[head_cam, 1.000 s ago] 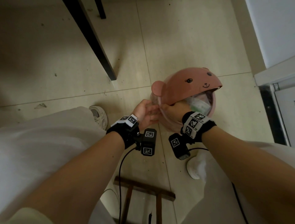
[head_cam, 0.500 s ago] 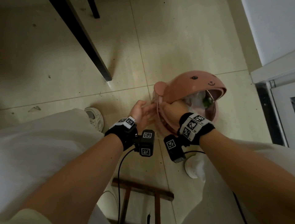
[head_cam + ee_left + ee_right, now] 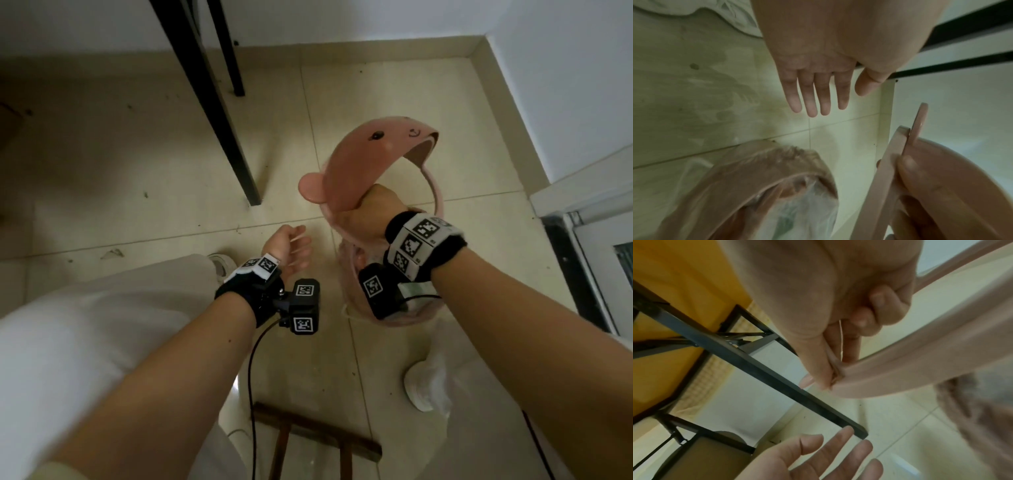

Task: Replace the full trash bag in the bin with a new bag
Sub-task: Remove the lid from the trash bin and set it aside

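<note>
My right hand [image 3: 371,212] grips the rim of the pink bear-face lid [image 3: 370,154] and holds it tilted in the air above the pink bin [image 3: 347,274]. In the right wrist view the thumb and curled fingers of that hand [image 3: 838,353] clamp the lid's rim [image 3: 910,353]. The left hand [image 3: 291,245] hovers left of the bin, fingers straight, holding nothing; its fingers [image 3: 818,97] point at the floor. A translucent trash bag [image 3: 807,211] fills the bin, its edge folded over the bin's rim [image 3: 777,155]. My right wrist hides most of the bin in the head view.
Black table legs [image 3: 222,120] stand on the tiled floor behind and left of the bin. A wooden stool frame [image 3: 308,435] lies near me. My shoes [image 3: 222,263] flank the bin; crumpled clear plastic [image 3: 442,377] covers the right one. A wall corner and a door frame [image 3: 582,205] close the right side.
The right hand has lifted the lid up off the bin and tilted it. The left hand has let go of the bin's edge, drawn back to the left and opened.
</note>
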